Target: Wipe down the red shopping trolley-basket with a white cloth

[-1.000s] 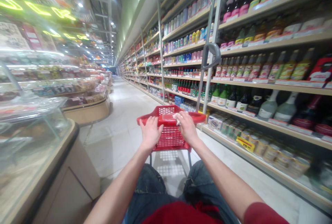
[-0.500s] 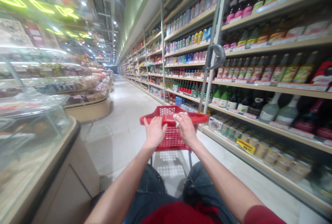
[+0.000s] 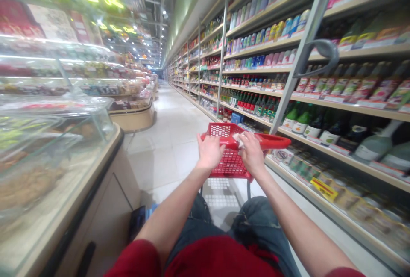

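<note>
Well, on my left runs a glass display case [image 3: 105, 154], and beside it lies the pale floor [image 3: 173, 140] of the aisle. My left hand [image 3: 209, 152] rests on the handle of the red shopping cart [image 3: 229, 166], its fingers bent over the bar and thumb apart; how firmly they grip, I cannot tell. The cart stands just ahead of my knees. My right hand [image 3: 253, 153] is on the handle too, fingers closed on a crumpled white tissue [image 3: 238, 140]. Farther right, shelves [image 3: 256, 71] hold cans and bottles, with a yellow sign [image 3: 324, 189] low down.
</note>
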`<action>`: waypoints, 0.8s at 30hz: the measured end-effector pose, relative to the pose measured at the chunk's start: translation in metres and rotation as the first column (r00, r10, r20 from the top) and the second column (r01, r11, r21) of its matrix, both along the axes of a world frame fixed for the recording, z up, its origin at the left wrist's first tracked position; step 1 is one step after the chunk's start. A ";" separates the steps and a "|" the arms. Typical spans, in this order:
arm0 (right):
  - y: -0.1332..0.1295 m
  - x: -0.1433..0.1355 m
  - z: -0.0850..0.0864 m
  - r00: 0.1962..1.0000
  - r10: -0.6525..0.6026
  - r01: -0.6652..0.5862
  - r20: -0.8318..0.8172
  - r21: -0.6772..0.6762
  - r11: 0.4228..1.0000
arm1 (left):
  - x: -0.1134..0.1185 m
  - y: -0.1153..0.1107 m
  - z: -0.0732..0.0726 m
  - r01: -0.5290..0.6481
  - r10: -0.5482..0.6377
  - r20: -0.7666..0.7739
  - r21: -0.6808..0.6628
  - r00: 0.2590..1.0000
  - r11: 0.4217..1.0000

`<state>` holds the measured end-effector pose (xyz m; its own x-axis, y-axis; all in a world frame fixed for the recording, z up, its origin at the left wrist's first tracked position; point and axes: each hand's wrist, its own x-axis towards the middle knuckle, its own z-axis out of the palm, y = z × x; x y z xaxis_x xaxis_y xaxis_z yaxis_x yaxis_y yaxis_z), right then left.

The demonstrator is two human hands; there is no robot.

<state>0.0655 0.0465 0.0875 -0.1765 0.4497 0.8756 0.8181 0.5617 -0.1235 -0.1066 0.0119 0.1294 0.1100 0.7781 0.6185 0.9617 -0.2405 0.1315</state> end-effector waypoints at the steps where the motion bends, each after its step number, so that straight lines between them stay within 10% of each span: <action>1: -0.001 0.000 0.000 1.000 0.010 -0.010 0.009 0.004 1.000 | 0.001 -0.001 0.000 0.012 -0.012 -0.002 -0.007 1.000 1.000; 8: 0.011 0.023 0.003 0.989 -0.125 0.128 -0.085 0.025 0.991 | -0.015 -0.004 -0.005 0.032 -0.025 0.130 -0.053 0.991 0.998; 17: -0.012 -0.030 -0.001 0.987 -0.037 0.036 0.158 0.004 0.999 | 0.001 0.000 -0.009 0.056 -0.057 0.137 0.010 0.989 0.998; 24: 0.010 0.005 -0.004 0.988 -0.064 0.060 0.143 0.033 0.998 | 0.008 0.009 -0.005 0.093 -0.087 0.127 -0.042 0.988 0.995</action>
<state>0.0704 0.0565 0.0832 -0.2742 0.4391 0.8556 0.8596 0.5108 0.0134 -0.0987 0.0209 0.1239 0.1046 0.7975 0.5942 0.9118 -0.3155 0.2628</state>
